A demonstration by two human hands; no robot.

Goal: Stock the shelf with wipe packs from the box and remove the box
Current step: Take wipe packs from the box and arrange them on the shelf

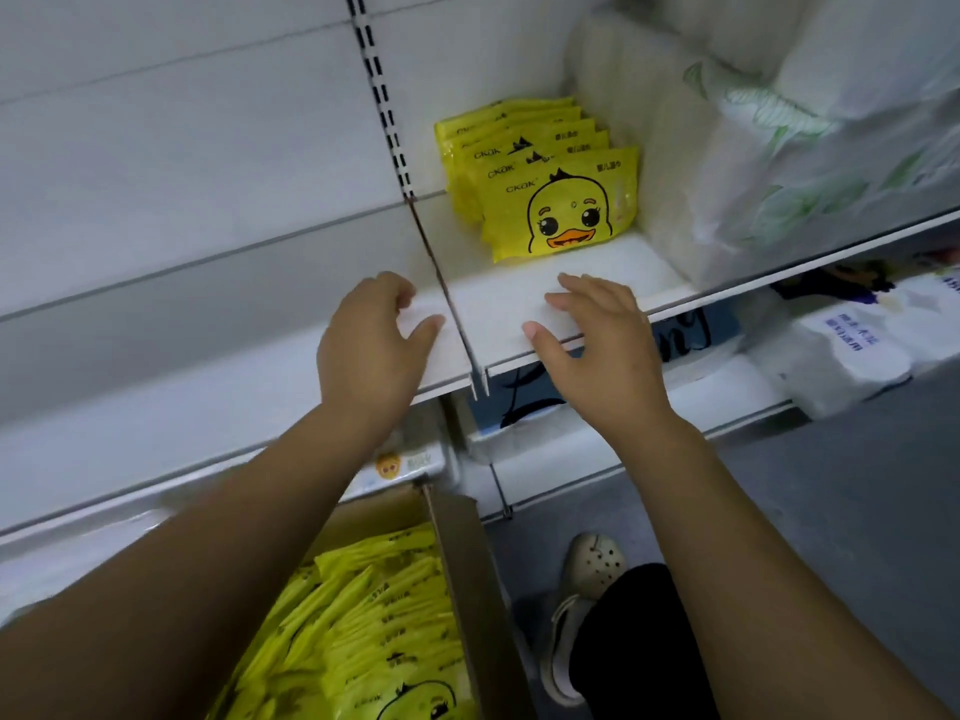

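Several yellow wipe packs (545, 179) with a duck face stand in a leaning row at the back of the white shelf (519, 298). Below at the lower left, an open cardboard box (467, 579) holds many more of the yellow packs (374, 615). My left hand (371, 345) hovers over the shelf's front edge, left of the shelf joint, fingers loosely curled and holding nothing. My right hand (597, 345) is over the shelf front to the right of the joint, fingers spread and empty. Both hands are in front of the stocked row, apart from it.
Large white paper-roll packs (779, 148) fill the shelf to the right of the wipes. More white packs (852, 350) lie on the lower shelf at right. The slotted upright (384, 96) runs up the back wall. My shoe (587, 579) stands on the grey floor beside the box.
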